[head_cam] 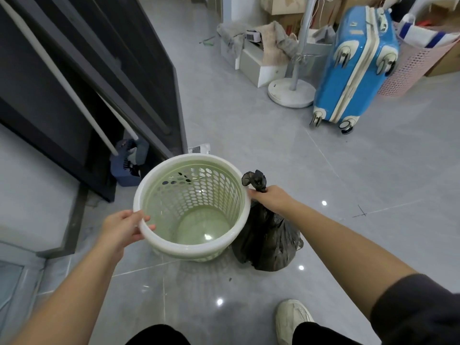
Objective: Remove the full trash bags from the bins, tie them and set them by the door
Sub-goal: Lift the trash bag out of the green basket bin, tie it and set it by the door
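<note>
1. Left hand [124, 226] pinches the rim of the green bin [191, 210], thumb inside.
2. Right hand [267, 196] fists the gathered neck of the black trash bag [267, 241].
3. Bag sits on the grey floor [249, 135], touching the bin's right side.

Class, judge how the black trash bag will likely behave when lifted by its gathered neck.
The black trash bag looks floppy: its film wrinkles and sags, so it would probably swing. Its bulging body suggests some weight. The right hand has its grip around the bunched neck, which seems secure.

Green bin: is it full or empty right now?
Empty. The green bin shows its bare floor and holed walls; the black trash bag sits outside, beside it.
</note>
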Demonstrator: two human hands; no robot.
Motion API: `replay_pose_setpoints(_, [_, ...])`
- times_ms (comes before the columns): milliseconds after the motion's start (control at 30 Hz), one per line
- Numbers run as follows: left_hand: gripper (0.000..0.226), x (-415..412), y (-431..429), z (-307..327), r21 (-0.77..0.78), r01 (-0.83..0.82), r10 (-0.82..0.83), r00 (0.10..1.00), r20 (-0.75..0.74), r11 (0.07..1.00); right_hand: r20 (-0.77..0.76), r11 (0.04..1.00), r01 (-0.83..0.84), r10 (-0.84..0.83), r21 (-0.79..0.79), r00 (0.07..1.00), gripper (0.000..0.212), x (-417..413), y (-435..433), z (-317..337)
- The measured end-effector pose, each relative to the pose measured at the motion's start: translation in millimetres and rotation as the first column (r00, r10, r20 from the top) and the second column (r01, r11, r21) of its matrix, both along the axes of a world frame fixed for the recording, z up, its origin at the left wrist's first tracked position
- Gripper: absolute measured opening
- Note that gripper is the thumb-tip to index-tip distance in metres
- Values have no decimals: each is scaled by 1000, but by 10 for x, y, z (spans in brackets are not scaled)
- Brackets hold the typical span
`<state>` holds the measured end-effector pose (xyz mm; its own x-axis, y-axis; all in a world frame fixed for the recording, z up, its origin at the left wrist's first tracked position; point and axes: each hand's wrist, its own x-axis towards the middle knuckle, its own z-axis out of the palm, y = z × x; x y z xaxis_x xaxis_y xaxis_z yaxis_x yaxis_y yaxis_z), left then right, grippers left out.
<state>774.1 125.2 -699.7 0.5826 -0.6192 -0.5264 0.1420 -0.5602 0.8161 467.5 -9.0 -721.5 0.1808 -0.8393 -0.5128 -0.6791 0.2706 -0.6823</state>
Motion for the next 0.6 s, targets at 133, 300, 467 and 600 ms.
replay_pose_setpoints(133, [18,37,3,-117,188,39,-100,939,328,981,-49,997,-74,75,19,996,48,120,44,-61])
replay_pose_setpoints(300, [17,58,-54,-260,216,20,-76,963,257,976,-36,997,-80,81,20,996,34,225,49,-132])
replay_pose_setpoints(467, [17,193,-175,-429,175,-74,40,981,188,982,-23,999,-32,33,25,999,36,371,52,-169])
replay_pose_setpoints(600, [23,246,-268,-443,268,-46,-68,913,402,962,5,1000,1,-1,20,1000,40,507,76,-218])
